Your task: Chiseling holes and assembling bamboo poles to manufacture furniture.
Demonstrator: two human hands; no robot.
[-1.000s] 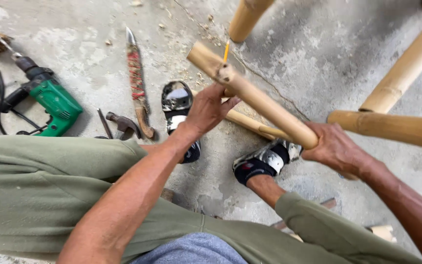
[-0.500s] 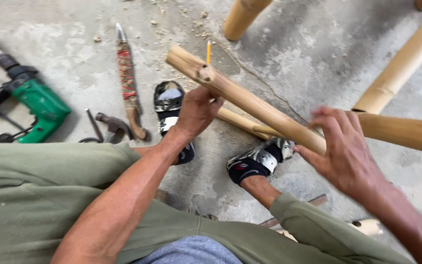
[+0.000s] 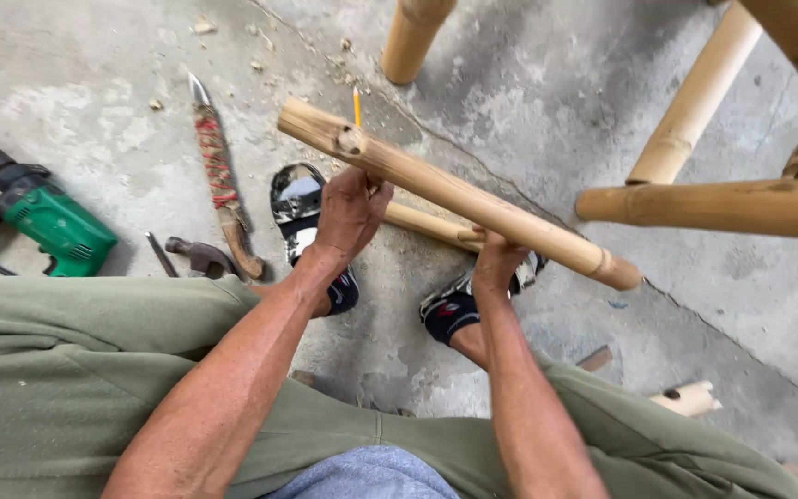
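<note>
right hand (image 3: 499,263) has come back from open-fingered in the air, now fingers closed under the bamboo pole (image 3: 459,192) mid-length. left hand (image 3: 351,211) still wrapped round it near the upper end. pole is pale, knotted, tilted down to the right above the sandals (image 3: 299,208). concrete floor (image 3: 103,111): green drill (image 3: 53,231), knife (image 3: 219,180), hammer (image 3: 198,257), pencil (image 3: 356,104), wood chips.

One view only, from the head of a seated person; it faces steeply down over the green-trousered knees to the concrete floor (image 3: 547,92); close in, with the forearms filling the lower frame; the left hand (image 3: 351,211) and right hand (image 3: 496,263) sit near centre.
</note>
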